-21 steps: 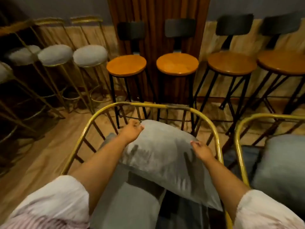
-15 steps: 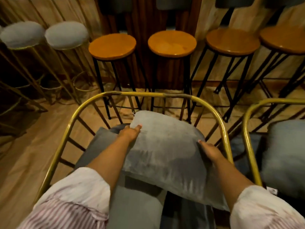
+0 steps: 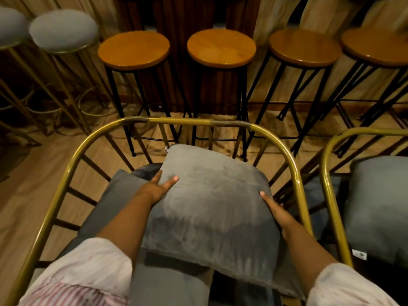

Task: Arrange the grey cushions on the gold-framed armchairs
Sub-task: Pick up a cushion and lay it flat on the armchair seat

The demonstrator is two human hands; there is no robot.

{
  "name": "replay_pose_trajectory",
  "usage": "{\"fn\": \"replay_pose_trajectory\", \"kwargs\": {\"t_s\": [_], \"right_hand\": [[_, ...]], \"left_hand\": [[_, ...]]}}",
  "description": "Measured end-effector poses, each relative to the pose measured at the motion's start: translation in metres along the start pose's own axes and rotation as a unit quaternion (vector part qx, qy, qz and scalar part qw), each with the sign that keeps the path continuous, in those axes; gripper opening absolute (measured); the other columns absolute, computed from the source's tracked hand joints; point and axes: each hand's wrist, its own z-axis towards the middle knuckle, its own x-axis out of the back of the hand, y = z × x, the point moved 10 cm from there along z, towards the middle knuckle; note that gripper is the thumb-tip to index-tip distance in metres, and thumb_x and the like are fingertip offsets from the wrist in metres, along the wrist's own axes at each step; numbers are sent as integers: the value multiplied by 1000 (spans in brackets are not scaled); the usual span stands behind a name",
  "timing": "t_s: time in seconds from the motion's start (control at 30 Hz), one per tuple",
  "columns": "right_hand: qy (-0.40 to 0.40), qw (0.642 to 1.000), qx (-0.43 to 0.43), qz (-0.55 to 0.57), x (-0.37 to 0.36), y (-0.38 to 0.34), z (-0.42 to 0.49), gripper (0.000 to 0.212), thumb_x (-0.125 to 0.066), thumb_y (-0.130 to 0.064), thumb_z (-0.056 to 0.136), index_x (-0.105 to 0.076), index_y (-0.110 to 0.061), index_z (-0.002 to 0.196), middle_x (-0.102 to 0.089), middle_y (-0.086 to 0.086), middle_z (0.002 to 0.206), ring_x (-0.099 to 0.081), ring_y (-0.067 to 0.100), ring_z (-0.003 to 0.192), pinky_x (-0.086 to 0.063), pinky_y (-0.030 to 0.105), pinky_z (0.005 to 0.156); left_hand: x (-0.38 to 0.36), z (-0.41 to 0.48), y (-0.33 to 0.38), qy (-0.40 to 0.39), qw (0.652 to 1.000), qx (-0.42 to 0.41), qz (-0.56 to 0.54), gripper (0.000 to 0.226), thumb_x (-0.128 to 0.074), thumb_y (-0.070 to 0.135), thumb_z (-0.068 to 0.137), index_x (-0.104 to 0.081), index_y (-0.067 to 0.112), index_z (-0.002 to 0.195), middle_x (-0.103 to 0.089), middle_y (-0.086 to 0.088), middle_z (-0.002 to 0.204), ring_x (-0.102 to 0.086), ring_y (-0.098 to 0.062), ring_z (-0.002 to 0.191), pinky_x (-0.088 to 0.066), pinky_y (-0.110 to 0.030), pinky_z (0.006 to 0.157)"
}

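The near edge of the gold-framed armchair [image 3: 294, 164] runs out of the bottom of the view, so its front and legs cannot be seen, and most of its grey seat pad [image 3: 114, 195] is hidden under the arms and the grey cushion [image 3: 212, 208]. That cushion lies tilted inside the armchair's curved rail, its far corner reaching up toward the back bars and its near edge resting low over the seat pad. The left hand [image 3: 157, 187] lies flat on the cushion's left edge, thumb spread on top and the fingers mostly tucked behind the fabric. The right hand [image 3: 277, 212] presses against the right edge, only one fingertip showing clearly; each grip clasps the cushion from its side. To the right of the armchair stands a second gold frame [image 3: 326, 173], cut off by the picture's edge, with another grey cushion [image 3: 379, 206] on it. Behind the armchair stand wooden-topped bar stools [image 3: 221, 48], their backrests out of view.
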Motion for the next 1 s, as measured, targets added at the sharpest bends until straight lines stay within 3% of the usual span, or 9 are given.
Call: {"fn": "replay_pose_trajectory", "kwargs": {"t_s": [0.1, 0.27, 0.33, 0.43, 0.57, 0.7, 0.8, 0.87, 1.0], "right_hand": [[-42, 999, 10, 7, -1, -12, -17, 104, -78, -70, 49, -51, -24, 137, -63, 6, 128, -61, 30, 111, -47, 44, 101], [-76, 995, 35, -49, -2, -47, -71, 72, -67, -57, 76, -51, -19, 136, -63, 5, 114, -60, 21, 96, -48, 35, 80], [-87, 992, 60, -72, -5, -64, -97, 69, -68, -55, 76, -52, -20, 134, -63, 4, 114, -61, 20, 96, -47, 34, 83], [-98, 985, 107, -92, -5, -90, -131, 90, -75, -67, 58, -53, -24, 135, -64, 4, 124, -62, 24, 108, -48, 39, 93], [-97, 979, 159, -79, 3, -127, -177, 79, -74, -61, 66, -54, -23, 132, -63, 3, 125, -63, 22, 104, -50, 36, 84], [-53, 972, 223, -58, 37, -159, -213, 107, -79, -70, 46, -46, -28, 139, -60, 0, 130, -61, 23, 111, -50, 39, 92], [-1, 965, 260, -25, 81, -172, -238, 96, -79, -62, 57, -46, -26, 139, -60, 1, 130, -60, 21, 109, -50, 35, 82], [26, 961, 274, -1, 116, -175, -246, 84, -80, -55, 62, -50, -26, 135, -62, 1, 127, -62, 20, 105, -49, 33, 76], [111, 951, 287, 40, 214, -168, -255, 92, -82, -57, 56, -49, -28, 137, -61, -2, 127, -61, 20, 109, -49, 34, 87]], "left_hand": [[12, -27, 13, 12, 999, -18, -25, 88, -44, 69, 81, -11, 29, 151, -19, -10, 160, -24, -36, 144, -20, -47, 117], [46, -100, 19, 45, 988, -47, -140, 92, -59, 63, 75, -26, 21, 150, -34, -11, 154, -40, -36, 135, -34, -46, 111], [60, -132, 10, 62, 983, -48, -167, 93, -61, 64, 72, -31, 21, 148, -39, -13, 150, -45, -37, 131, -38, -45, 107], [82, -175, 10, 95, 977, -58, -184, 84, -60, 63, 76, -35, 22, 145, -43, -14, 147, -45, -38, 129, -38, -43, 102], [114, -225, 44, 146, 952, -150, -225, 75, -64, 57, 75, -47, 20, 139, -51, -7, 141, -53, -28, 119, -36, -32, 87], [123, -256, 83, 157, 927, -215, -263, 58, -64, 46, 83, -52, 20, 133, -57, -10, 133, -57, -26, 102, -41, -32, 83], [103, -269, 127, 120, 916, -267, -273, 55, -62, 40, 86, -49, 20, 136, -58, -7, 126, -55, -22, 96, -44, -31, 73], [83, -272, 156, 97, 910, -293, -278, 55, -62, 40, 86, -47, 22, 136, -58, -6, 125, -56, -24, 100, -45, -35, 79], [18, -278, 224, 48, 902, -333, -270, 56, -62, 39, 86, -47, 23, 138, -57, -5, 119, -56, -23, 99, -44, -35, 78]]}}
